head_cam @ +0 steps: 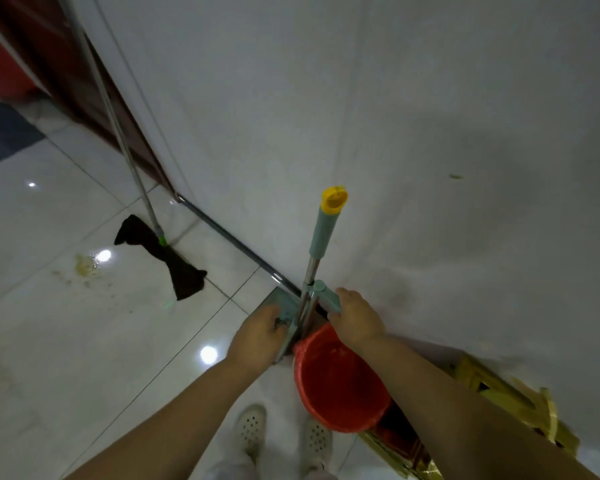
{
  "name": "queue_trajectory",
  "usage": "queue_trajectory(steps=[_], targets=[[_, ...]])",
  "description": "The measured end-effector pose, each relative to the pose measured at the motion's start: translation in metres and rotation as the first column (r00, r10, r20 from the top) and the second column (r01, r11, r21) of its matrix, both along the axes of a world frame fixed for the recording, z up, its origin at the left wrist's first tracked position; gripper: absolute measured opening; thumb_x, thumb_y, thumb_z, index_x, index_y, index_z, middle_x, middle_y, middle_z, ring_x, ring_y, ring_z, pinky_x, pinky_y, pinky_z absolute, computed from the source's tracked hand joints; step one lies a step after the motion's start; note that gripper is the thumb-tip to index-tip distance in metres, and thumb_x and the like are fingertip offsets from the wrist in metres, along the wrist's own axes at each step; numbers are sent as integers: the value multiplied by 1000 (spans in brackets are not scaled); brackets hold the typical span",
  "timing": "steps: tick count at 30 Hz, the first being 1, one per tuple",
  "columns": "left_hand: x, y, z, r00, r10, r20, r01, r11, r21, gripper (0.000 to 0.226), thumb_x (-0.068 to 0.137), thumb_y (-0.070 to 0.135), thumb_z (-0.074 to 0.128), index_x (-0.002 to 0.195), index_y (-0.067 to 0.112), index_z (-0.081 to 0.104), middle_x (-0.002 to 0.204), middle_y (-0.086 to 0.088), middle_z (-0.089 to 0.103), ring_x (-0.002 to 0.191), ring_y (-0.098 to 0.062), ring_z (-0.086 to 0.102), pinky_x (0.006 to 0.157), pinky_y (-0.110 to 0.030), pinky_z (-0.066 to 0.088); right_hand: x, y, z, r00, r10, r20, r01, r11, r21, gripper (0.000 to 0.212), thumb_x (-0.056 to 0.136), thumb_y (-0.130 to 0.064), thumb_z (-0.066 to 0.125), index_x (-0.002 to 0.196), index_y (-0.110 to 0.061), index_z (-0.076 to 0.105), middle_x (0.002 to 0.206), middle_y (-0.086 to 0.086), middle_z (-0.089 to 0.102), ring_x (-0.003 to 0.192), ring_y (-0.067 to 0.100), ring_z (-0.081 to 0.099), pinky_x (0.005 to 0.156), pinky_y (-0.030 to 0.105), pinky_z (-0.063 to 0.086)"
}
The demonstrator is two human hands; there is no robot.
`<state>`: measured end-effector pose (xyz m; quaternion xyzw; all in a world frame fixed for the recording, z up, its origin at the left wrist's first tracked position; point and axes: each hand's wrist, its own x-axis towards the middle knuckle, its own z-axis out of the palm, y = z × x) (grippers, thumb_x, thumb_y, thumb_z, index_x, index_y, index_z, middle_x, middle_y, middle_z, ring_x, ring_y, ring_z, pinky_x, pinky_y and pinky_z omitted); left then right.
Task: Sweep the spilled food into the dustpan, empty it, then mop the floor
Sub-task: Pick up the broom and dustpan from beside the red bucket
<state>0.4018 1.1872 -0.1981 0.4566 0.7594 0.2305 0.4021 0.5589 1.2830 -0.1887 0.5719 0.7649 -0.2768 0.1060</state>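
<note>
Both hands grip the dustpan [284, 308] tilted beside the red bucket [340, 379]: left hand [257, 336] on its pan, right hand [355, 318] on its bracket, handle upright.

A: colours on my side?
B: Dustpan [280, 308] teal, its handle [323, 233] teal grip with yellow cap. Bucket [340, 379] red.
A: floor?
B: Tiles [66, 209] glossy white, thin dark grout. Spill [85, 266] yellowish-brown. Mop [165, 258] cloth black, green collar. My shoes [250, 431] white, dotted holes.
</note>
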Motion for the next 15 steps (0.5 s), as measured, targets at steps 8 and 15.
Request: queue_trajectory(steps=[8,15], targets=[[31,12,-9,975,202,95,-197,978,-69,20,92,13,52,81,29,48,76,13,52,62,5,48,55,-4,40,-2,15,-22,994,18,-112,-33,991,-133,28,94,-8,47,122,-8,50,120,11,58,109,25,57,89,28,44],[54,34,-2,783,516,347,-483,856,-183,18,97,26,50,79,26,47,76,10,53,66,0,50,49,-6,42,-8,-2,-23,983,35,-182,-68,981,-180,35,96,-6,44,131,0,43,124,19,53,115,31,53,90,28,42]])
